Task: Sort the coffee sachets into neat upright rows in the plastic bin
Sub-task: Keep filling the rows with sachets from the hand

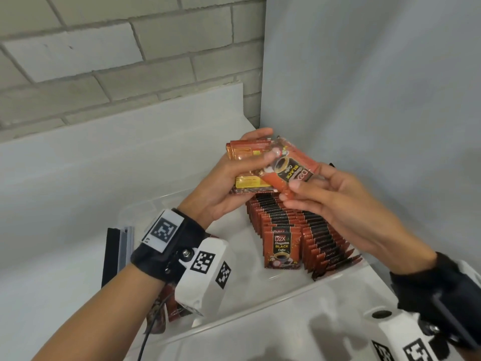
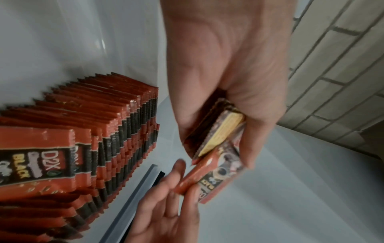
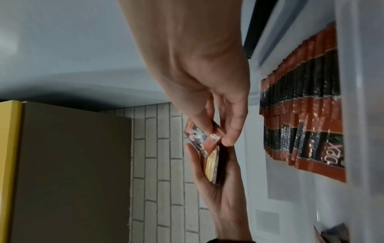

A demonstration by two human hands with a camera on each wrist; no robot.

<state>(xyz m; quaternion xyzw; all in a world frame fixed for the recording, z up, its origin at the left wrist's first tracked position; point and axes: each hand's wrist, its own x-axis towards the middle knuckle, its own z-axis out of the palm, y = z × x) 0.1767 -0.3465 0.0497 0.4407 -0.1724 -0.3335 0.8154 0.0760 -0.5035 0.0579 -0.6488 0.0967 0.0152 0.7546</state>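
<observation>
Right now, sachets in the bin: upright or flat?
Upright: the sachet rows stand on edge in the plastic bin, front label facing the camera.

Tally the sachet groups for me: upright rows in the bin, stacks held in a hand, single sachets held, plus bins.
Upright rows in the plastic bin: 2, the left row and the right row
Stack gripped by the left hand: 1
Single sachet pinched by the right hand: 1
Plastic bin: 1
Total: 5

A black-and-grey strip (image 1: pixel 117 252) lies on the white table (image 1: pixel 52 204), perhaps a rail; brick wall (image 1: pixel 104 61) behind
</observation>
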